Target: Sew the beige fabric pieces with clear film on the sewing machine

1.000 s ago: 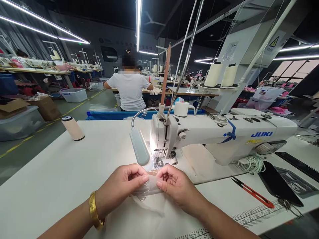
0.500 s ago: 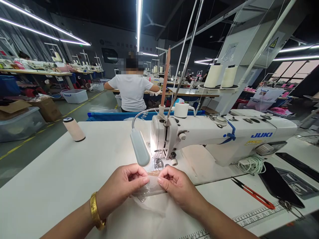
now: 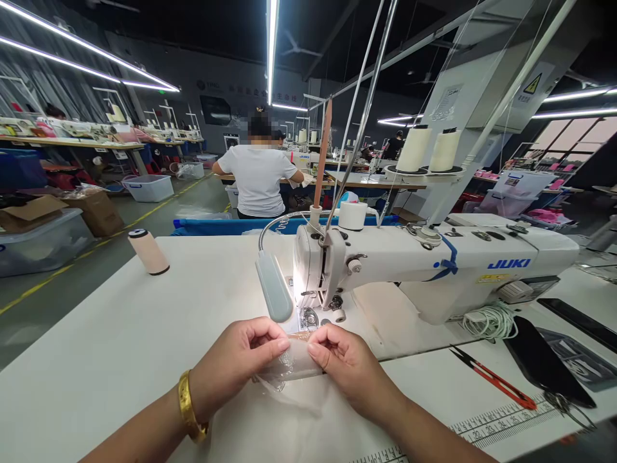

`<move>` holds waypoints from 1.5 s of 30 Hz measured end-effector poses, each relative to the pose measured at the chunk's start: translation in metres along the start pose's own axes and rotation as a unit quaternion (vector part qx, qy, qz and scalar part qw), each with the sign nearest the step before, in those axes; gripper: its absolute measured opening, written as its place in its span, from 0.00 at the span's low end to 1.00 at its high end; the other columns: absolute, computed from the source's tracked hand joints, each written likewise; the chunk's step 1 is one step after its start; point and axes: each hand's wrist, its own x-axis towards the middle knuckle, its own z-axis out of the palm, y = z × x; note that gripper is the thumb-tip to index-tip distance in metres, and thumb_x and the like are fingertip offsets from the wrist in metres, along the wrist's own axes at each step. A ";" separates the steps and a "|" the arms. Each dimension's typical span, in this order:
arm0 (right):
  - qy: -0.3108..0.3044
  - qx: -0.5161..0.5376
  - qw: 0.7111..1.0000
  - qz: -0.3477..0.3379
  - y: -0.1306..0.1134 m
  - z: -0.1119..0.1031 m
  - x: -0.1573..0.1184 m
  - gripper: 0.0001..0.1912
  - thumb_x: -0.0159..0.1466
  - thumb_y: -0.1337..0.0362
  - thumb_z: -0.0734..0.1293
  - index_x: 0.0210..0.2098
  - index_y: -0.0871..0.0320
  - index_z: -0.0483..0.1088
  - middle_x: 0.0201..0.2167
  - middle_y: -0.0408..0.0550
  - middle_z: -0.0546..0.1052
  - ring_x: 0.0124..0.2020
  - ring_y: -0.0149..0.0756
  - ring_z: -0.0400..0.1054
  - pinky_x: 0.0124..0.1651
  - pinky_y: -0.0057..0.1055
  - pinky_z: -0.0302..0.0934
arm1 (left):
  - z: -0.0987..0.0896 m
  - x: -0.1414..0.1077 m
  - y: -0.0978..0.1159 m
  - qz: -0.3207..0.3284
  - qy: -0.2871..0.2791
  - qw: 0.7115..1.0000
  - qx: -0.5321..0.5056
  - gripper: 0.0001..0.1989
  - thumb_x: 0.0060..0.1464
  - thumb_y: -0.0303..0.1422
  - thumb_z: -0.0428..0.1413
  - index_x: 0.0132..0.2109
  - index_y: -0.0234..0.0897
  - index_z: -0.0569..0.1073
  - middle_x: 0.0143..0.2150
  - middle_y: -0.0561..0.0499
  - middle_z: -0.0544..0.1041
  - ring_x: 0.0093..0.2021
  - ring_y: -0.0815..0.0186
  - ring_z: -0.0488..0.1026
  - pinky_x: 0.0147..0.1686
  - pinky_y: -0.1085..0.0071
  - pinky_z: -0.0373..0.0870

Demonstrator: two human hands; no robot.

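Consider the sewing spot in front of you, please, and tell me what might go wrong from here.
The left hand and right hand pinch the sheer fabric near the presser foot, so fingertips could get too close. The fabric looks thin and wrinkled, so it might pucker.

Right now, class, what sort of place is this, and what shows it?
Probably a garment workshop: a sewing machine, thread cones above it, and snips on the table.

You wear a smooth, gold-coloured bangle (image 3: pixel 188 406) on your left wrist — both forearms are sleeveless, your hands ungloved — nails unpainted.
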 end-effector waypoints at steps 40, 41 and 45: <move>-0.035 -0.397 0.872 -0.284 0.017 -0.018 -0.009 0.17 0.69 0.77 0.59 0.48 0.56 0.75 0.36 0.49 0.72 0.39 0.41 0.60 0.39 0.34 0.61 | -0.004 0.067 -0.002 0.100 -0.032 0.941 0.323 0.16 0.52 0.44 0.64 0.26 0.42 0.69 0.25 0.56 0.67 0.30 0.61 0.67 0.29 0.70 0.58; -0.035 -0.398 0.872 -0.285 0.016 -0.018 -0.010 0.17 0.69 0.77 0.59 0.48 0.56 0.75 0.36 0.49 0.72 0.39 0.41 0.60 0.39 0.34 0.61 | -0.005 0.067 -0.002 0.102 -0.033 0.939 0.326 0.16 0.52 0.45 0.64 0.26 0.42 0.69 0.25 0.56 0.67 0.30 0.61 0.67 0.30 0.70 0.58; -0.035 -0.395 0.872 -0.286 0.016 -0.018 -0.010 0.17 0.69 0.77 0.59 0.49 0.57 0.75 0.37 0.49 0.73 0.39 0.41 0.60 0.40 0.35 0.61 | -0.003 0.068 -0.003 0.108 -0.036 0.934 0.338 0.16 0.52 0.45 0.64 0.26 0.42 0.69 0.25 0.56 0.68 0.29 0.61 0.66 0.30 0.69 0.58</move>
